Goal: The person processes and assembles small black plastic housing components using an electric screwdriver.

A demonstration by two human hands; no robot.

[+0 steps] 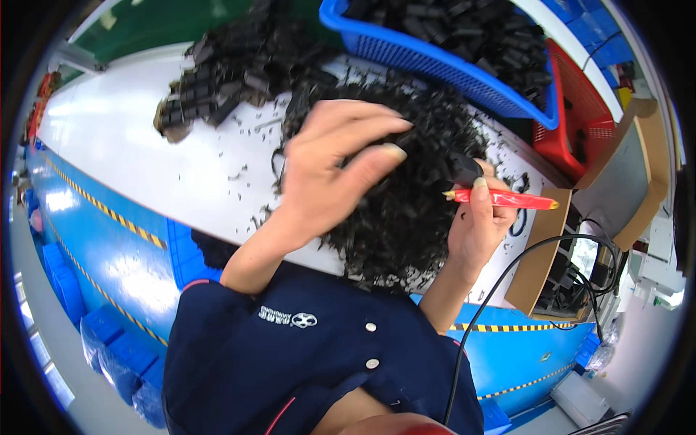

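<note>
My right hand [478, 221] is closed around a slim red stick-like tool [518, 199] with yellowish ends; its narrow end points left, past my thumb. At the same fingertips is a small black plastic piece [464, 170], apparently held too. My left hand [330, 163] hovers over the left side of a large heap of black plastic scraps [395, 235]. Its thumb and fingers are apart and nothing shows between them. The scraps spread over a white table [130, 123], with small bits scattered around them.
A pile of black blocky parts [239, 72] lies at the far left of the scraps. Beyond them stands a blue basket [435, 69] full of black parts, beside a red basket [554, 141]. An open cardboard box [536, 250] and a black cable [500, 279] are at the right.
</note>
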